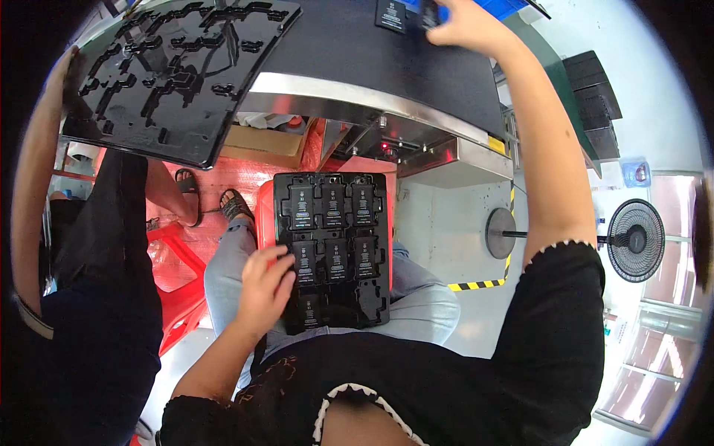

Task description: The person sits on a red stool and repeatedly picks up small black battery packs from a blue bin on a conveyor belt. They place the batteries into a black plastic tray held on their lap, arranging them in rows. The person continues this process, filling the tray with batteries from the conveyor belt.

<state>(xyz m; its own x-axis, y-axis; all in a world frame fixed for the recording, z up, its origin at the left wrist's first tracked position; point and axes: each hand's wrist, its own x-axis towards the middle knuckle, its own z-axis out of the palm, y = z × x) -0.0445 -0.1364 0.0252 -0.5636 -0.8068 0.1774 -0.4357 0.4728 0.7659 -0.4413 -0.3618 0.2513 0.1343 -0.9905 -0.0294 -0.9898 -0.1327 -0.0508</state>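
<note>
On my lap sits a black moulded plastic tray (338, 301) with rows of recessed pockets. Several flat black batteries (332, 206) with pale printing lie in its pockets, the lowest one (307, 308) at the near left. My left hand (266, 288) is at the tray's left edge, fingers apart, next to a battery in the middle row. At the top of the view, my right hand (470, 28) reaches over the dark belt (349, 56). Its fingers close on a blurred black battery (429, 15). Beside that, another battery (390, 15) lies on the belt.
A person at my left holds up a large glossy black tray (171, 82) beside the belt. The belt's metal edge (320, 88) runs above my knees. A blue bin (502, 7) stands at the far right, a black fan (636, 239) at right, a red stool (175, 260) at left.
</note>
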